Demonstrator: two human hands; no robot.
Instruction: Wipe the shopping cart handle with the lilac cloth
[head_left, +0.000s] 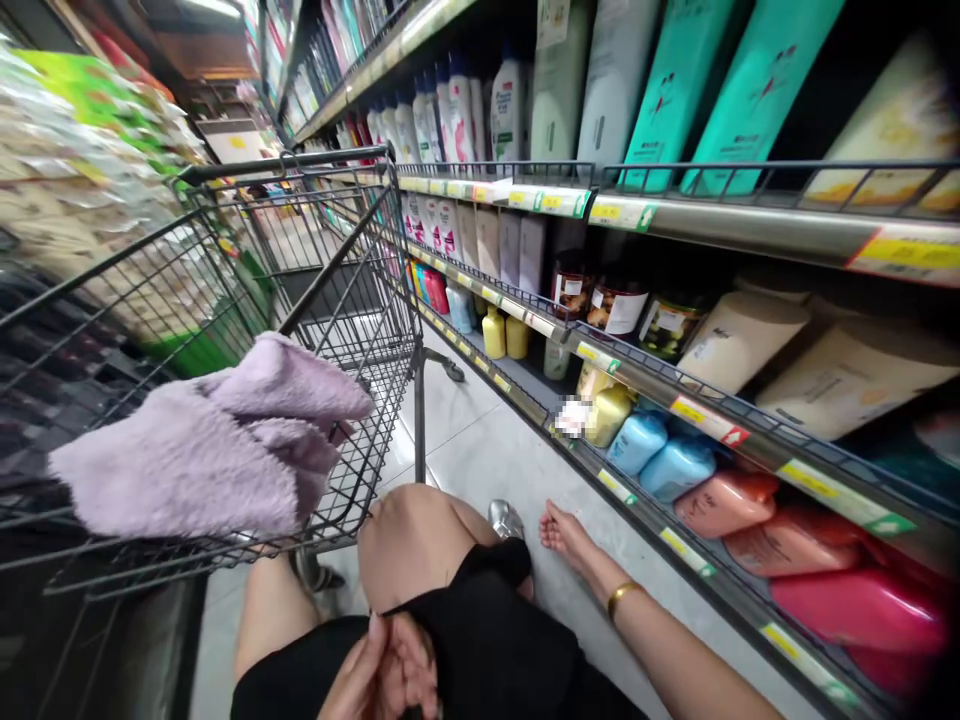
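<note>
My left hand point(394, 662) rests low in front of my black shorts point(502, 640), palm turned up. Its fingers are loosely curled, the thumb stands apart, and nothing shows in it. Over the floor near the bottom shelf, my right hand point(561, 530) has its fingers folded inward with no object visible in them. A gold bracelet point(622, 597) circles that wrist. In the metal shopping cart point(352, 350) at the left lies a crumpled lilac towel point(202, 440), apart from both hands. Closest to my right hand are the bottles on the bottom shelf, among them blue bottles point(660, 455).
Shelves with price-tag rails point(690, 550) run along the right side. They carry orange bottles point(750, 515), a dark-pink bottle point(855, 610), brown-lidded jars point(615, 305) and tall teal bottles point(750, 100). Packaged goods point(90, 190) are stacked on the left. Grey tiled floor point(480, 450) lies between.
</note>
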